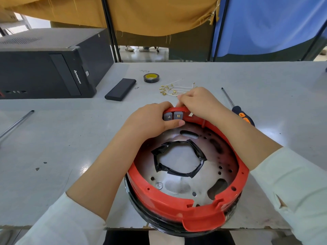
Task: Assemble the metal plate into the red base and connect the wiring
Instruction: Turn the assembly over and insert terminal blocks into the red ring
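The round red base [169,204] lies at the table's near edge, over a black rim. Inside it sits the shiny metal plate [178,186], with holes, slots and a central opening edged in black tape. At the base's far rim two grey connector blocks [173,115] stand side by side. My left hand [150,121] grips the rim around these blocks, thumb beneath them. My right hand [198,101] is closed over the rim just right of the blocks, fingertips pinching there; what they pinch is hidden. White wires with gold terminals [169,90] lie loose behind my hands.
A roll of tape [151,77] and a black flat bar [120,89] lie beyond the wires. A screwdriver with an orange and black handle [238,110] rests to the right. A black computer case [47,68] stands at back left. A metal rod [16,123] lies at left.
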Motion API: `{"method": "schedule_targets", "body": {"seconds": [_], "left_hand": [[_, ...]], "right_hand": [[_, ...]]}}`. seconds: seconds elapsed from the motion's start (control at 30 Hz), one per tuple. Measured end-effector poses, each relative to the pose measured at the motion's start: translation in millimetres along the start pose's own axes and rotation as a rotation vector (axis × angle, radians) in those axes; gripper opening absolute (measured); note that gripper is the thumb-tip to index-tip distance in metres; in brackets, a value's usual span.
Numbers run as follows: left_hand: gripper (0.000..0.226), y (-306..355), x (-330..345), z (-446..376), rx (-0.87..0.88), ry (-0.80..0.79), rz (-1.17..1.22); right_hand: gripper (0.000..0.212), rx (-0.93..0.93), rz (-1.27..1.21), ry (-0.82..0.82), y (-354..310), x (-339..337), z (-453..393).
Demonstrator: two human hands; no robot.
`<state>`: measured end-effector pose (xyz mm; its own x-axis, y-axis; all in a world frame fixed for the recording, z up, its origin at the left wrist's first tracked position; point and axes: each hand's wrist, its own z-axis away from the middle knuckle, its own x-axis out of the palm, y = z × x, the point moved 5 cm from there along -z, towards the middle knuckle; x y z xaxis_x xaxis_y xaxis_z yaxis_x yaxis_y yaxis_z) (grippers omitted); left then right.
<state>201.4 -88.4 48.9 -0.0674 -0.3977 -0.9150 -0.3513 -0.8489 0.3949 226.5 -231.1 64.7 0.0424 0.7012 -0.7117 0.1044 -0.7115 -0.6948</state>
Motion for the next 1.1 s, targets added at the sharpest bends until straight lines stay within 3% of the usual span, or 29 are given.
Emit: {"method": "schedule_targets", "body": {"seconds": [0.07, 0.13, 0.2, 0.37, 0.5, 0.63, 0.8, 0.9, 1.0, 1.1], "left_hand": [[0.046, 0, 0, 0, 0.002, 0.003, -0.012], [0.046, 0, 1, 0, -0.005, -0.008, -0.031], [0.046, -1, 0, 1, -0.014, -0.012, -0.045], [0.044, 0, 0, 2, -0.021, -0.013, -0.053], [0.043, -1, 0, 3, -0.028, -0.01, -0.05], [0.043, 0, 0, 3, -0.033, -0.016, -0.039], [0.042, 0, 0, 2, -0.032, -0.025, -0.041], [0.042, 0, 0, 2, -0.038, -0.015, -0.033], [0.043, -1, 1, 2, -0.047, -0.021, -0.027], [0.04, -2, 0, 2, -0.065, -0.033, 0.01]], "right_hand": [[0.018, 0.091, -0.185, 0.023, 5, -5, -2], [0.021, 0.241, -0.438, 0.047, 13, -13, -3], [0.024, 0.317, -0.492, 0.042, 21, -23, -7], [0.036, 0.237, 0.188, -0.159, 42, -39, -17], [0.045, 0.211, 0.301, -0.236, 57, -31, -17], [0.035, 0.109, 0.569, -0.201, 61, -25, -23], [0.033, 0.133, 0.533, -0.177, 60, -25, -21], [0.03, 0.177, 0.388, -0.067, 58, -33, -17], [0.02, 0.233, -0.116, 0.117, 48, -43, -15], [0.039, 0.285, -0.536, 0.168, 29, -45, -11]]}}
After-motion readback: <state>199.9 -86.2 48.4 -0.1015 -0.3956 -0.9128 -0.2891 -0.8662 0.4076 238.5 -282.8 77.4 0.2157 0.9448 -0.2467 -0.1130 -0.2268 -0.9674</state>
